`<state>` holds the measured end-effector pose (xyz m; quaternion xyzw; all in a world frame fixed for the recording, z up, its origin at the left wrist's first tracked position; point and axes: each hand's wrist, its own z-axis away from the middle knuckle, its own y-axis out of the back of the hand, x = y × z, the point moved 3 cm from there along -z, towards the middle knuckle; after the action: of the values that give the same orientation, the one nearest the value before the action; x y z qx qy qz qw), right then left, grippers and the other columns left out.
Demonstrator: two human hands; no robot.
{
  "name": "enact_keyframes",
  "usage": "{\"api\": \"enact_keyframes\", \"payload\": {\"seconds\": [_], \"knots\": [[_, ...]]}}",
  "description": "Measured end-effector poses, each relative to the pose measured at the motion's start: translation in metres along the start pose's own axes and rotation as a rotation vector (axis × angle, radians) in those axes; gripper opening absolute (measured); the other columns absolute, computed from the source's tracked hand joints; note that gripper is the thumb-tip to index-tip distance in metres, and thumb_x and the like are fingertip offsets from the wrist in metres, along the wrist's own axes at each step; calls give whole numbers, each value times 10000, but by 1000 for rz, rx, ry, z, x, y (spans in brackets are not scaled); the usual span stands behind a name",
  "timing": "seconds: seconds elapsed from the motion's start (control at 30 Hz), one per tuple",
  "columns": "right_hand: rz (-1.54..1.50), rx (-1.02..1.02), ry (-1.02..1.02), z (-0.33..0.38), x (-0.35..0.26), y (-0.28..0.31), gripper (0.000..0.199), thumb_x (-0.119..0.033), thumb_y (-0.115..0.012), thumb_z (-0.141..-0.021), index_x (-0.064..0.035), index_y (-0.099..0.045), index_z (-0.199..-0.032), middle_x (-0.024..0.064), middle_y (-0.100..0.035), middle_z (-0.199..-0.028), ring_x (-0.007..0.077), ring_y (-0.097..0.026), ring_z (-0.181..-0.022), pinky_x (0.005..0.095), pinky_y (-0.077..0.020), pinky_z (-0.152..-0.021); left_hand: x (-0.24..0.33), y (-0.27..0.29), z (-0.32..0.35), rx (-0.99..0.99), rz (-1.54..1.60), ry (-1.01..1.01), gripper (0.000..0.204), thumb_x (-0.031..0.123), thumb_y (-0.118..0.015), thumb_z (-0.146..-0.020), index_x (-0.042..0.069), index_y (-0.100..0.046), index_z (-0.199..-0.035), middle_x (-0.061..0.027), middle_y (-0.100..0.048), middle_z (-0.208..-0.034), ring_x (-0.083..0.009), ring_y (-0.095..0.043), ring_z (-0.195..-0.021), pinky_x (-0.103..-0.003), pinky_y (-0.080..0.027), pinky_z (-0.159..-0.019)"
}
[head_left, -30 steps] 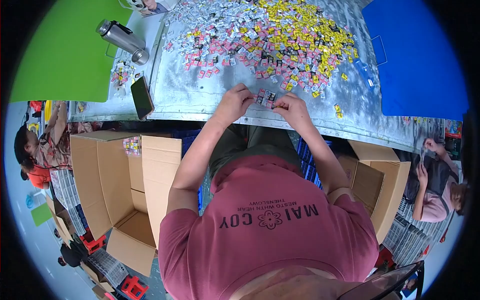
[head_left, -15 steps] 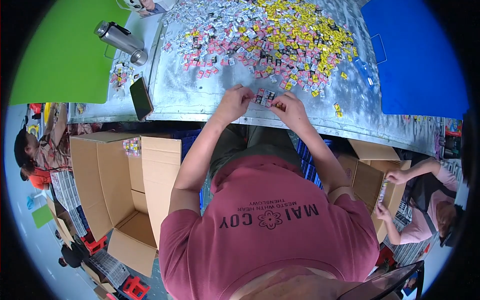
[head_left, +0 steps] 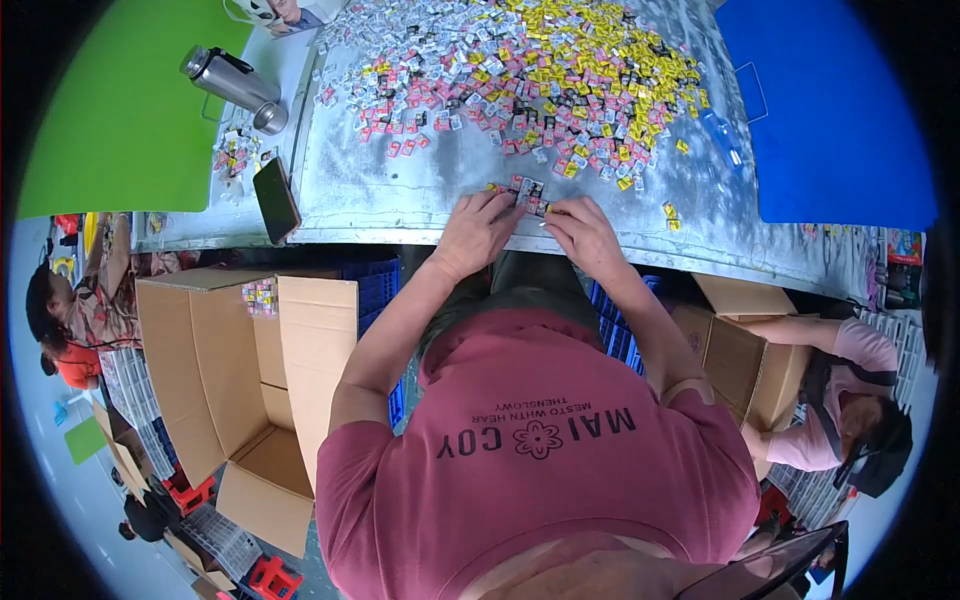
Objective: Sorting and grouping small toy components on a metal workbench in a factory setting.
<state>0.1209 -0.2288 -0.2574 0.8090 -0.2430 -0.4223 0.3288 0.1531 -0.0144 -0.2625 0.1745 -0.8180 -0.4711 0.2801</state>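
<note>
Hands (head_left: 478, 236) (head_left: 586, 238), two, touch several tiles (head_left: 532, 192); phone (head_left: 277, 200), one.

Shirt (head_left: 540, 400): black lettering, below both the left hand (head_left: 478, 235) and the right hand (head_left: 587, 235) in view. One large line is split by a flower outline; two smaller lines sit on the side nearer the hands. All lettering appears inverted in this view. Block (head_left: 533, 191), between the hands: printed faces, characters too small to read. Pieces (head_left: 560, 90), beyond both hands: printed faces, illegible. Cluster (head_left: 260, 297), left of the left hand: print illegible.
</note>
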Motion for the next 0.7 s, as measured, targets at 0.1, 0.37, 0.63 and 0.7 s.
{"api": "enact_keyframes", "payload": {"seconds": [0.1,0.37,0.63,0.7], "knots": [[90,-13,42,5,-4,2,195,-109,-782,-808,-60,-738,-992,72,-662,-1068,287,-622,-980,400,-494,-871,0,-5,5,-14,-4,19,510,148,-715,-812,150,-655,-1319,-75,-593,-1267,-284,-566,-1137,-429,-456,-940],[79,50,-26,-8,5,4,297,-146,-749,-851,-86,-725,-1141,76,-660,-1246,312,-612,-1117,441,-449,-981,2,-1,-17,-64,-2,42,651,264,-713,-871,184,-507,-1483,-126,-450,-1526,-335,-421,-1403,-524,-350,-1130],[406,-210,14,-62,50,-8,509,-346,-568,-994,-251,-511,-1490,12,-356,-1627,327,-234,-1530,575,-135,-1227,-6,-8,-10,-104,-1,42,623,272,-710,-884,220,-515,-1473,-123,-451,-1517,-381,-409,-1398,-562,-324,-1157],[424,-224,48,-67,59,-9,512,-353,-564,-994,-255,-509,-1494,2,-353,-1630,329,-222,-1536,573,-123,-1232,-6,-6,-9,-96,-12,51,606,276,-722,-874,212,-536,-1447,-116,-468,-1494,-382,-420,-1380,-553,-333,-1154]]}}
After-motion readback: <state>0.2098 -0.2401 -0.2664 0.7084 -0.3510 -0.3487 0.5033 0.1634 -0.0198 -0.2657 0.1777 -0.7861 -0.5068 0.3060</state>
